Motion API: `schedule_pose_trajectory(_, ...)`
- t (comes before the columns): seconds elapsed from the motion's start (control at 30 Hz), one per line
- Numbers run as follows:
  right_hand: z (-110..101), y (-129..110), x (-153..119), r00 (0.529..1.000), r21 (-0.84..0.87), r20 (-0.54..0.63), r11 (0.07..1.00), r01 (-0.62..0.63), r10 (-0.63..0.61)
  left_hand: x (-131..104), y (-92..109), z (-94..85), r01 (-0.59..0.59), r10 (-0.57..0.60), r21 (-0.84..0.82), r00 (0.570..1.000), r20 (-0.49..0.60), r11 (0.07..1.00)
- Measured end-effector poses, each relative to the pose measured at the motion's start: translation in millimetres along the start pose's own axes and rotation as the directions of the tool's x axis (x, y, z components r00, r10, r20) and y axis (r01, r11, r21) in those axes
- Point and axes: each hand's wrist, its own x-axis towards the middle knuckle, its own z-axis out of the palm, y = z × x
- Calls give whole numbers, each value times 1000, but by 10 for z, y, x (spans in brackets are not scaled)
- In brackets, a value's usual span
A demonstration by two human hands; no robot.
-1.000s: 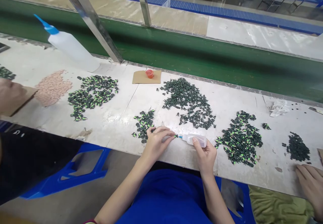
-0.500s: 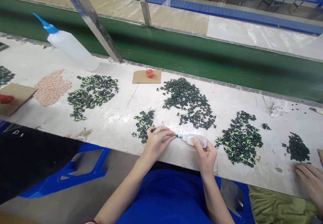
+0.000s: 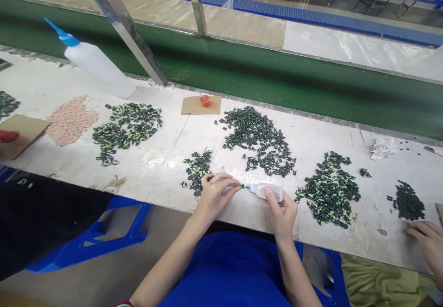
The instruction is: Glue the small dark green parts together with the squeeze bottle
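A small dark piece with green on it [image 3: 241, 186] is at the fingertips of the left hand [image 3: 216, 191], over the near part of the white tabletop [image 3: 166, 168]. The left hand's grip is narrow, pinching this piece; a greyish item under its fingers is too hidden to identify. The blue tip of a small translucent squeeze bottle [image 3: 268, 191] points at the piece; whether they touch is unclear. The right hand [image 3: 282, 205] has its grip closed around the bottle, which lies nearly level.

Just beside the left hand is a small pile of black-and-green pieces [image 3: 198, 171]. Beyond the hands lies a heap of slim dark green pieces [image 3: 258, 136], and to the right of the bottle a larger black-and-green heap [image 3: 328, 191]. Farther back, a small red cup [image 3: 205, 101] sits on a cardboard piece [image 3: 190, 106]. At the far right, another person's hand [image 3: 427, 238] is near a heap of black pieces [image 3: 409, 202].
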Motion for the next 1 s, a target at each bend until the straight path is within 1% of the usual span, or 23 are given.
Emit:
schedule_pose_trajectory(0.2,-6,-19,-3,1000,16,-26,1000,-18,18,2,-6,1,-6,6,6,1000,-5,1000)
schedule_pose_trajectory(0.37,-17,-9,-3,999,42,-15,999,-30,31,-5,-10,3,-12,12,12,1000,-9,1000)
schedule_pose_trajectory(0.5,-13,7,-7,1000,28,4,999,-30,30,-5,-6,3,-6,6,5,1000,-6,1000)
schedule_pose_trajectory(0.63,-8,5,-9,1000,-2,-8,1000,-14,14,-6,3,2,-11,11,4,1000,-14,1000)
schedule_pose_trajectory(0.73,-13,15,-2,1000,0,-31,1000,0,0,-9,7,4,-11,11,5,1000,-12,1000)
schedule_pose_trajectory(0.83,-38,63,13,996,53,-82,998,21,-17,-4,4,-2,0,0,13,1000,0,1000)
schedule_pose_trajectory(0.93,-81,125,31,985,120,-165,990,67,-46,34,3,-50,-1,0,16,998,61,1000)
schedule_pose_trajectory(1.0,-106,145,45,978,140,-195,985,97,-69,89,18,-110,-11,9,11,993,118,1000)
